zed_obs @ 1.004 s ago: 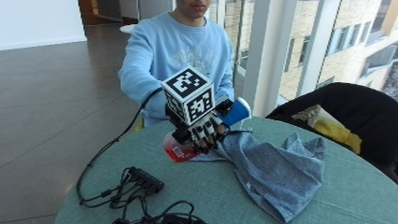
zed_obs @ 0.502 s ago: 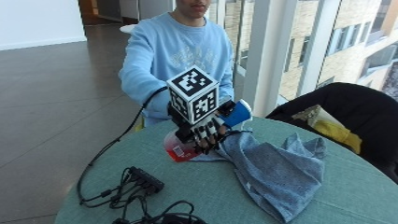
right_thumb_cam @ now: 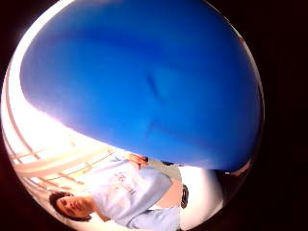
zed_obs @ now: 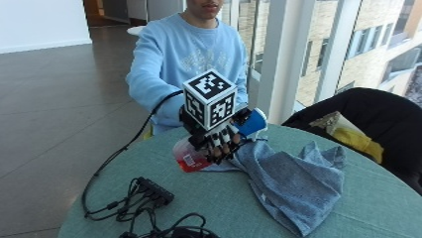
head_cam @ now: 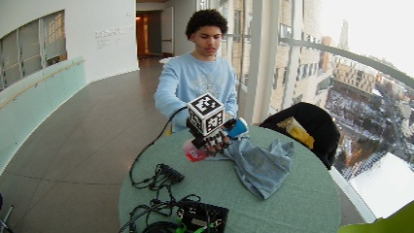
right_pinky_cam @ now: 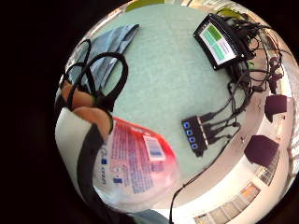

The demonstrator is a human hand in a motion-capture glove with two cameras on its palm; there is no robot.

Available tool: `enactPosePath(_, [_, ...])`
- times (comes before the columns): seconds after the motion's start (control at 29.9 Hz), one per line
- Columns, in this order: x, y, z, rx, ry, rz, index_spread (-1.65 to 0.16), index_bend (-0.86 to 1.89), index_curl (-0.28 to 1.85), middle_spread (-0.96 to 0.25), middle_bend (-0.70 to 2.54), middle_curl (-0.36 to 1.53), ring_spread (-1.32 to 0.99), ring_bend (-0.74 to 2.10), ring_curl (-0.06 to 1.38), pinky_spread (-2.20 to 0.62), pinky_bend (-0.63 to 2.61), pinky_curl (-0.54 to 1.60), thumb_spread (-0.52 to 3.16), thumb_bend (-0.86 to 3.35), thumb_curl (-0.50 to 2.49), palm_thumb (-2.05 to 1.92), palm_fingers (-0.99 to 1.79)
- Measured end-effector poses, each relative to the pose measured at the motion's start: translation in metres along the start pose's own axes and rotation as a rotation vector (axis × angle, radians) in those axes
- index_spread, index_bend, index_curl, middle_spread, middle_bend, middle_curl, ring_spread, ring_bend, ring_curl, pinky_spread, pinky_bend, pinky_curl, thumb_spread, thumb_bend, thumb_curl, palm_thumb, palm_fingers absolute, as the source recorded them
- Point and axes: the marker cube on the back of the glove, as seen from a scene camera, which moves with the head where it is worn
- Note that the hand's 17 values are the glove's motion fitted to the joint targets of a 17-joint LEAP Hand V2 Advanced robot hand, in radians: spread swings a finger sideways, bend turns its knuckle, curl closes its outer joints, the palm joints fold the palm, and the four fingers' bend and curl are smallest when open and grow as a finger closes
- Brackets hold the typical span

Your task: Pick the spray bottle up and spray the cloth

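Blue plastic, the spray bottle's trigger head point(zed_obs: 252, 122), now sits slightly higher than half a second ago, and the gloved right hand point(zed_obs: 214, 140) has risen a little with it. The hand grips the clear spray bottle of pink liquid point(zed_obs: 190, 156), fingers curled round its neck, knuckles toward the onlooker, the base tilted just above the round green table point(zed_obs: 198, 198). Right beside the grip lies the crumpled blue-grey cloth point(zed_obs: 296, 183), spreading away from the hand. Only the little-finger palm view shows the bottle's printed label point(right_pinky_cam: 135, 163) and, well apart, a black USB hub point(right_pinky_cam: 194, 135); the thumb-side view is filled with blue plastic.
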Motion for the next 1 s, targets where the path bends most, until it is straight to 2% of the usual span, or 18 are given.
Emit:
enactPosePath(0.64, [-0.004,0.001,-0.001,-0.002,-0.008,-0.012,-0.2,0.12,0.33,-0.09,0.35,0.46,-0.04,0.58,0.39,-0.06,0.38,0.38,0.77,-0.03,0.62,0.85,1.18])
enactPosePath(1.0, [-0.037,0.008,-0.007,0.11,-0.198,-0.158,-0.2,0.12,0.33,-0.09,0.34,0.46,-0.04,0.58,0.39,-0.06,0.4,0.39,0.77,-0.03,0.62,0.86,1.18])
